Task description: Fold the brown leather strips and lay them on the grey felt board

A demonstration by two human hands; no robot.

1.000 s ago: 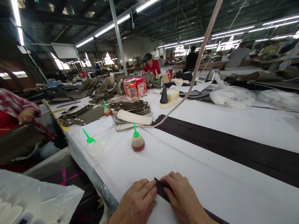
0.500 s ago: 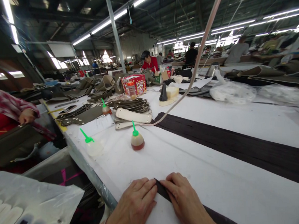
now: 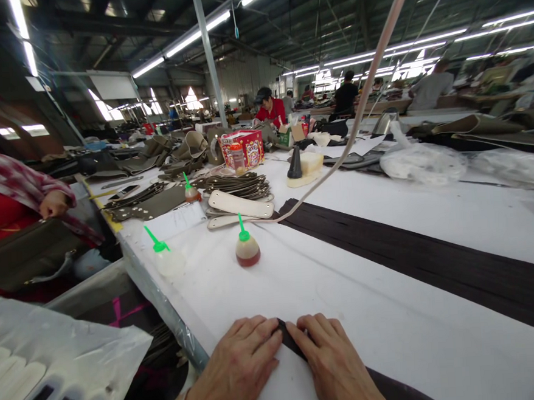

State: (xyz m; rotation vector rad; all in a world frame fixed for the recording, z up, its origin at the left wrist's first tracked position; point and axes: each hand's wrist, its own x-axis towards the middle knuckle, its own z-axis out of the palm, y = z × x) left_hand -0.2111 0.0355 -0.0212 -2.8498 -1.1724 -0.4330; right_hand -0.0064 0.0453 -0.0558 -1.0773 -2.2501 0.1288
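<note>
A narrow black strip of fabric or leather [image 3: 399,390] lies on the white tabletop and runs under my right hand toward the lower right. My left hand [image 3: 242,361] has its fingers pressed together on the strip's far end, a metal bangle at the wrist. Close beside it, my right hand [image 3: 331,357] is closed on the same strip with bent fingers, thumb side toward the left hand. A short piece of the strip shows between the two hands. The fingertips' undersides are hidden. Beyond my hands stands a squeeze bottle [image 3: 247,251] with a green nozzle and brown liquid.
A wide stack of black strips [image 3: 417,256] crosses the table at right. A pale hose [image 3: 356,108] hangs down to the table by cream straps [image 3: 240,205]. Another green-nozzled bottle [image 3: 167,259] stands left. A plastic-covered tray [image 3: 68,360] is lower left; a person's hand [image 3: 53,204] is beyond.
The right hand's fingers have shifted slightly and spread a little along the strip. The left hand stays at the strip's end. The camera view has moved slightly.
</note>
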